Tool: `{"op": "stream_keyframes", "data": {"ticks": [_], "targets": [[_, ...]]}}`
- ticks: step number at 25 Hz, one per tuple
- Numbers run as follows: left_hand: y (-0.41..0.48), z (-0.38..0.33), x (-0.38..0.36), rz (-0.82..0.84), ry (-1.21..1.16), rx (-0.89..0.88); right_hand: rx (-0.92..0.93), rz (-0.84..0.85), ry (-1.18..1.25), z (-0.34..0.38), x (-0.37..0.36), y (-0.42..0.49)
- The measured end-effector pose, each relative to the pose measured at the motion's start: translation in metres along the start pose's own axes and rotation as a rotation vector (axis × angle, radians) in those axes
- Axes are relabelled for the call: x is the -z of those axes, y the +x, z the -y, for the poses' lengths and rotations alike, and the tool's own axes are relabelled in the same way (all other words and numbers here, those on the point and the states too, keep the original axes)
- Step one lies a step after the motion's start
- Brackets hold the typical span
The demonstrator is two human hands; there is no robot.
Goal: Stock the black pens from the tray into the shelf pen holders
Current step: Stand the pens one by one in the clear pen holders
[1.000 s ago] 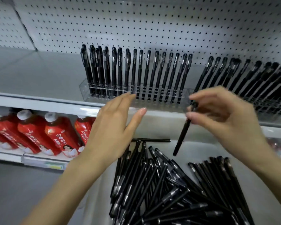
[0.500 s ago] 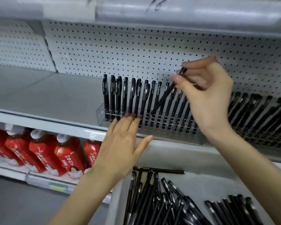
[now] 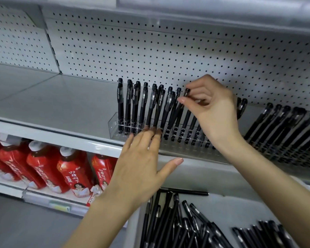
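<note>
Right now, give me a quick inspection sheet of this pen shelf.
Surface: grey shelf with a pegboard back.
Job's things: clear pen holder with standing pens; racked pens at right; loose pens in the tray below.
Clutter: nothing seen.
Hands: right hand pinches a tilted pen over the holder; left hand is flat, fingertips at the holder's front.
Cables: nothing seen.
Surroundings: red bottles on the lower shelf.

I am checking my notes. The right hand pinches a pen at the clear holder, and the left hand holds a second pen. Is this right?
Not quite. In the head view the left hand holds nothing: it is open, fingertips at the holder front. The right hand does pinch a pen at the holder.
</note>
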State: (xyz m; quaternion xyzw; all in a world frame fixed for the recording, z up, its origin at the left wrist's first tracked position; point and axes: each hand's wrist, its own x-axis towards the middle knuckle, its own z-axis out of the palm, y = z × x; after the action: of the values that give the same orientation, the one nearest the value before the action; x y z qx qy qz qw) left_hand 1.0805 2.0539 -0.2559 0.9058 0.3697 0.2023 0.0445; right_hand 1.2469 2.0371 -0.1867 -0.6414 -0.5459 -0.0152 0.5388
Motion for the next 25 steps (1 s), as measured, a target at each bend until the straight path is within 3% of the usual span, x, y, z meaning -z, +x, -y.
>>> {"op": "stream_keyframes", "data": {"ticks": [4,12,25], "targets": [[0.001,-0.001,0.001,0.027,0.0,0.008,0.063,0.027,-0.131,0.002,-0.002,0.004],[0.001,-0.002,0.0,0.033,-0.004,0.021,-0.027,0.108,-0.09,0.007,0.001,0.02],[0.004,-0.003,0.008,0.096,0.005,0.017,0.072,0.203,-0.28,0.01,0.008,0.009]]}}
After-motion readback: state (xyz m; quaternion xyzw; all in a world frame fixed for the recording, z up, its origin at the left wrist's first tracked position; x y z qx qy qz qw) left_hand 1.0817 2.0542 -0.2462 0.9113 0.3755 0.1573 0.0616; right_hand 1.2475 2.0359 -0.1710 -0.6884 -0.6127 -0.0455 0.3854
